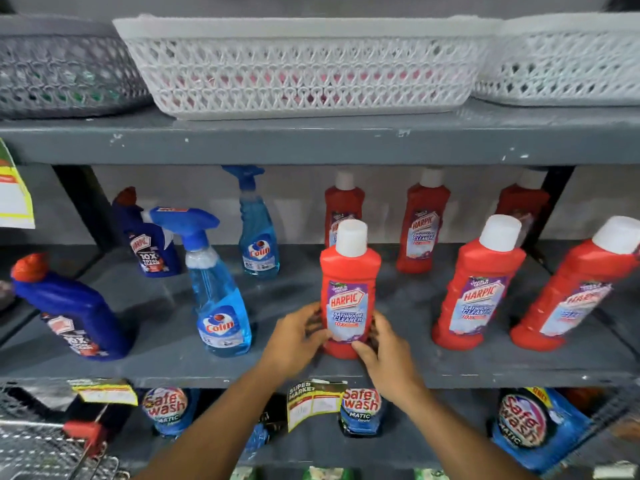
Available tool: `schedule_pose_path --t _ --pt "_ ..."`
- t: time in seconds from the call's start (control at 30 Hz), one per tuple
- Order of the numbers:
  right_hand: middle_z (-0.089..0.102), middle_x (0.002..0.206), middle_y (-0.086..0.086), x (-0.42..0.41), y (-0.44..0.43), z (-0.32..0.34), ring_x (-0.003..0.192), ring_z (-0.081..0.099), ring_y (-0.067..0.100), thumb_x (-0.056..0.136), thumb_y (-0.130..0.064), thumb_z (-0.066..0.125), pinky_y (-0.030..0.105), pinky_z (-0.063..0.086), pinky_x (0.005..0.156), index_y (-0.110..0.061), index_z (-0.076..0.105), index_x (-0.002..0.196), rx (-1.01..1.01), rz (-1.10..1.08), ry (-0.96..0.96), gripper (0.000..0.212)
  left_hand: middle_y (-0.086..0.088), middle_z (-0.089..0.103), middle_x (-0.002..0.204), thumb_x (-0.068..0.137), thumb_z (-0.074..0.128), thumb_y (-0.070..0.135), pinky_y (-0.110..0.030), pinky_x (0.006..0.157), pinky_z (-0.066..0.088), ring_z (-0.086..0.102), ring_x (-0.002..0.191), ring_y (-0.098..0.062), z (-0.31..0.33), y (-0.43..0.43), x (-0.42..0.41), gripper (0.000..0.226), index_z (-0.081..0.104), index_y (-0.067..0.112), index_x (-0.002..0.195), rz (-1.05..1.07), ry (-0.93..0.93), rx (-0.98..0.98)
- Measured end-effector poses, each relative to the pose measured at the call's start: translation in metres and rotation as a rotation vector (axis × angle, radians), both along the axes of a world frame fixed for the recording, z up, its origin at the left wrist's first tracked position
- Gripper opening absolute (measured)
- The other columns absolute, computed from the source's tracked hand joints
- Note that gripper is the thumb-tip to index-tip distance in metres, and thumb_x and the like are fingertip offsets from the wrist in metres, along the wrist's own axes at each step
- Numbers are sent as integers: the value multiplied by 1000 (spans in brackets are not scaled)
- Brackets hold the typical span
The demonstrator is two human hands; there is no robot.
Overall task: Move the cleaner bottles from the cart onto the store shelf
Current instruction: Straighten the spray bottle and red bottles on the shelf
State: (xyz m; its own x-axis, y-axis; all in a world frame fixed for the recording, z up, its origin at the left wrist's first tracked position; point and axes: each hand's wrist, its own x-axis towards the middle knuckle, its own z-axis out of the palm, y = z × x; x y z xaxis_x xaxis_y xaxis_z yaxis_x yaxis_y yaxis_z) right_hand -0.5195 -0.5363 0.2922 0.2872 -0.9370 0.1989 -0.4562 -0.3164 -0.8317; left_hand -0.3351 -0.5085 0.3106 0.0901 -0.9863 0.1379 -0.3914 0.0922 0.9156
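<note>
A red Harpic bathroom cleaner bottle (349, 282) with a white cap stands upright near the front of the grey middle shelf (173, 365). My left hand (296, 336) grips its lower left side and my right hand (381, 344) grips its lower right side. To its right stand two more red Harpic bottles (479, 285) (571, 299), with three others behind. On the left are two blue Colin spray bottles (218, 289) (258, 230) and two dark blue Harpic bottles (72, 310) (149, 237). A corner of the wire cart (45, 445) shows at the bottom left.
The upper shelf holds a grey basket (62, 71) and two white lattice baskets (304, 64) (568, 60). Safewash pouches (362, 410) fill the shelf below. Price tags (311, 400) hang from the shelf's front edge. A dark upright post (86, 206) stands at the left.
</note>
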Motion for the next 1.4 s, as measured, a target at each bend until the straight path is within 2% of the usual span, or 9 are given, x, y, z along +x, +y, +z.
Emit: schedule_pose_path --t 0.1,0.33,0.47,0.57,0.67,0.77,1.0,1.27,1.4 --pt "70 121 -3 4 1 -2 110 66 14 84 -17 68 27 50 94 -23 47 133 -3 -11 6 54 0 70 111 82 67 0 -22 91 54 67 101 -2 1 1 4 43 58 17 120 0 18 17" --pt "50 135 -12 -12 6 -5 122 52 2 85 -23 69 26 43 104 -26 28 148 0 17 -48 75 5 67 104 74 78 17 -32 88 56 66 97 -8 -6 22 -6 42 50 39 95 203 -18 -41" --pt "66 115 -5 -68 22 -6 104 63 -2 80 -27 69 17 48 91 -53 51 121 -196 -192 -216 51 13 58 83 74 76 27 -15 64 47 57 78 0 -20 66 -38 32 46 39 80 306 -218 -282" --pt "65 100 2 -124 16 4 95 63 6 83 -28 63 17 49 85 -55 55 106 -330 -402 -210 35 22 59 97 78 67 36 -9 78 46 58 92 5 -14 51 -77 25 52 39 99 4 -230 -315" --pt "55 125 -1 -156 -9 13 111 58 17 87 -11 64 36 48 96 -38 42 132 -179 -375 -141 57 18 51 129 79 65 39 -26 104 43 52 120 -4 -1 5 -124 55 47 30 130 -93 -74 -146" --pt "50 134 -7 -161 -37 18 121 53 12 88 -5 60 36 43 103 -22 28 147 -30 -208 -35 69 8 40 144 80 68 33 -37 113 36 40 133 -10 11 -42 -161 75 31 20 144 -182 39 47" --pt "66 123 -4 -156 -51 9 107 64 -2 84 -9 67 34 52 99 -32 39 136 12 -120 -79 63 -2 69 116 82 68 7 -39 99 52 66 105 -10 5 -67 -173 40 57 20 118 -72 93 9" --pt "65 116 -17 -151 -53 0 108 65 3 84 -18 68 35 52 100 -51 34 131 36 -82 -103 66 -1 68 119 81 70 15 -35 98 53 65 107 -6 1 -62 -165 41 54 29 116 -55 100 10" --pt "62 126 -13 -151 -54 0 115 62 7 85 -25 67 39 51 101 -37 36 140 27 -62 -96 65 -1 68 120 82 70 13 -30 97 53 65 106 -3 9 -57 -166 42 52 26 118 -52 86 13"
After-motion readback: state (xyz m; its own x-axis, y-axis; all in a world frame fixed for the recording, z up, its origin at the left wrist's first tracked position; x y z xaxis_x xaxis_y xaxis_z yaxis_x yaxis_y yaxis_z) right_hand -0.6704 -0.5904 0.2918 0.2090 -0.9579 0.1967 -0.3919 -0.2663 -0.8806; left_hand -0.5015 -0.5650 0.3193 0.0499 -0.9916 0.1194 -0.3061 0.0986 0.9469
